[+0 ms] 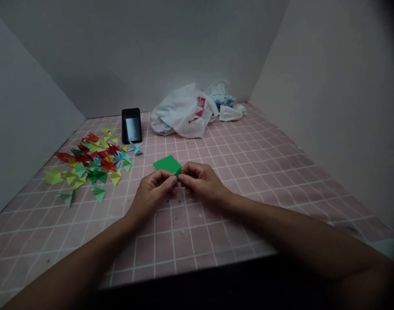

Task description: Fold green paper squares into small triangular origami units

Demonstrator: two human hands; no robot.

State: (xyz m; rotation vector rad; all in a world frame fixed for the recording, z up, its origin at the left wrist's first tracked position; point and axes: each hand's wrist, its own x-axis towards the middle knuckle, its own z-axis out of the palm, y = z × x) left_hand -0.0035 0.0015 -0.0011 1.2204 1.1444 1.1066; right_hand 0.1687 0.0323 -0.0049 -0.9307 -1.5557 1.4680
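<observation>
Both my hands meet near the middle of the table. Between their fingertips is a small folded piece of green paper [178, 172], mostly covered by the fingers. My left hand [156, 186] pinches it from the left with thumb and forefinger. From the right, my right hand [200, 180] pinches the same piece, fingers curled. Just behind them lies a stack of green square paper [167, 164], flat on the cloth. To the left spreads a pile of small folded paper pieces [96, 157] in red, orange, yellow, green and light blue, shaped like origami birds.
A black phone-like device [131, 125] stands behind the paper pile. White plastic bags [184, 110] with red print lie crumpled at the back, beside a blue-and-white pack [223, 100]. A pink checked cloth [248, 172] covers the table, with pale walls on three sides.
</observation>
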